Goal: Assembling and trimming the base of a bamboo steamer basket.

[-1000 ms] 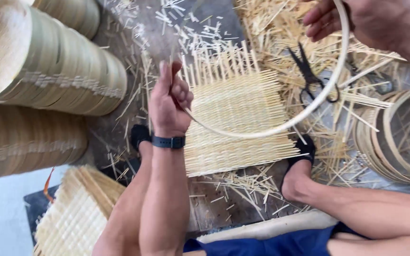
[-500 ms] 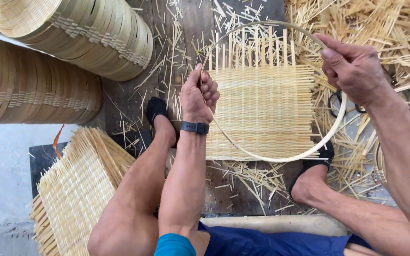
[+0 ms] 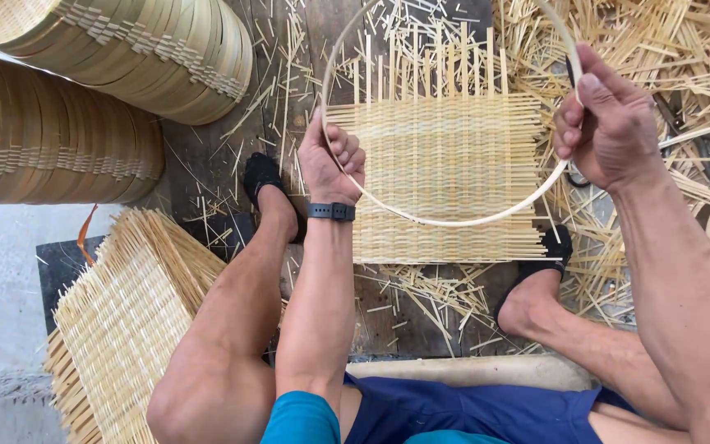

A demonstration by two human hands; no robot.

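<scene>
A thin pale bamboo hoop is held at upper centre of the frame, above a square woven bamboo mat lying on the dark wooden floor. Its left edge is gripped by the closed fingers of the left hand, its right edge by the pinching right hand. Stacked round bamboo baskets are seen at upper left.

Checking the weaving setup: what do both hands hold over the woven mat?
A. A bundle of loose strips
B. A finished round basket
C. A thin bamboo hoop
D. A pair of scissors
C: the left hand and right hand each grip opposite sides of a thin bamboo hoop above the square woven mat.
</scene>
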